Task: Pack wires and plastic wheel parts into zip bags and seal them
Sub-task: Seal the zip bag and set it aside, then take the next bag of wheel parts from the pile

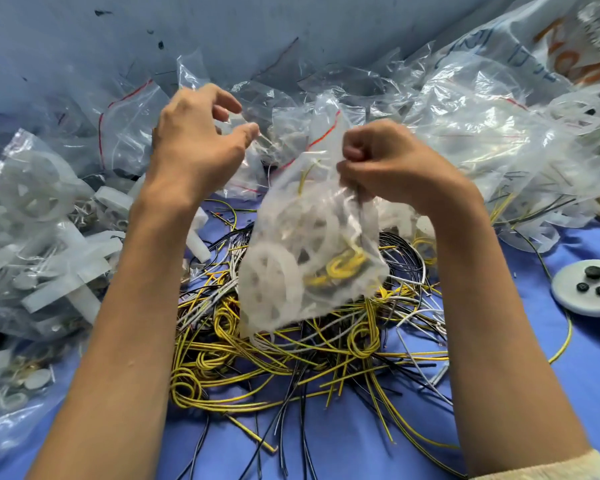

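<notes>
You are holding a filled zip bag up above the counter, over a tangled heap of yellow, black and grey wires. Your right hand is gripping the bag's neck, its fingers bunched tight on the plastic. The bag is hanging with its long axis running from its red-lined mouth at twelve o'clock down to white wheel parts and a yellow wire coil at six o'clock. Your left hand is hovering at nine o'clock from the mouth, its fingers spread and curled, apparently gripping nothing. The unsealed mouth is sitting between your hands, just above the right fist, so the left hand is likely the one free to pinch the strip closed. Packed bags are piling up behind.
</notes>
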Available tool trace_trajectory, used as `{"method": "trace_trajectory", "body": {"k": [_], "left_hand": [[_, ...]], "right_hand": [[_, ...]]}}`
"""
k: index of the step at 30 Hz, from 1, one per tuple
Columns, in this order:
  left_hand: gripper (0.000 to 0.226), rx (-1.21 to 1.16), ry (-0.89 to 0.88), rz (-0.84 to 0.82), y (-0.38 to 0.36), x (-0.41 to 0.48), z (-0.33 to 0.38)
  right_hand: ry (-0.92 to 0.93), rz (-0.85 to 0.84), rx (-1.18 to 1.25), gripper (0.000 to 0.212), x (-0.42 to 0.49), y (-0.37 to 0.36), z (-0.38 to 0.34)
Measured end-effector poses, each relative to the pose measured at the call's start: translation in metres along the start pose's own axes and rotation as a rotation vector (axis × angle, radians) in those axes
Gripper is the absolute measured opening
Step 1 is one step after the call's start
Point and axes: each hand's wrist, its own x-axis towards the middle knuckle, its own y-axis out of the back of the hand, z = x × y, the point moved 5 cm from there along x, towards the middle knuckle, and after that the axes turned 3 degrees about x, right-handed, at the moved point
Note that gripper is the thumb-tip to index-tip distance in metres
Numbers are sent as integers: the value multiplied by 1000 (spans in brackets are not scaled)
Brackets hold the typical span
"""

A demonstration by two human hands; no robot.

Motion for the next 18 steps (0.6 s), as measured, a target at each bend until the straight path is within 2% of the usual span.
{"method": "trace_trajectory", "body": {"k": [3, 5, 7, 9, 10, 11, 13, 15, 16, 18], "left_hand": [[24, 13, 21, -174, -12, -2, -2], [21, 16, 5, -254, -20, -5, 2], [24, 38, -25, -285, -24, -6, 6], [29, 60, -56, -301, -24, -6, 9], [30, 68, -67, -313, -25, -6, 10], [30, 73, -73, -326, -25, -6, 9], [30, 71, -71, -358, -26, -6, 8], [30, 60, -62, -390, -28, -7, 7], [30, 56, -58, -406, -29, -7, 6], [30, 55, -52, -440, -31, -9, 5]], "right_hand": [[21, 335, 15, 36, 2, 22, 1], [45, 657, -8, 26, -6, 38, -2], [87, 961, 13, 26, -19, 50, -5], [102, 1112, 37, 31, -26, 57, -1], [58, 1102, 31, 34, -25, 59, 2], [-44, 1018, -8, 39, -22, 59, 9], [-334, 707, -156, 52, -12, 55, 36], [-564, 454, -223, 53, -12, 48, 55], [-592, 403, -231, 49, -13, 46, 57], [-551, 408, -247, 42, -13, 48, 53]]}}
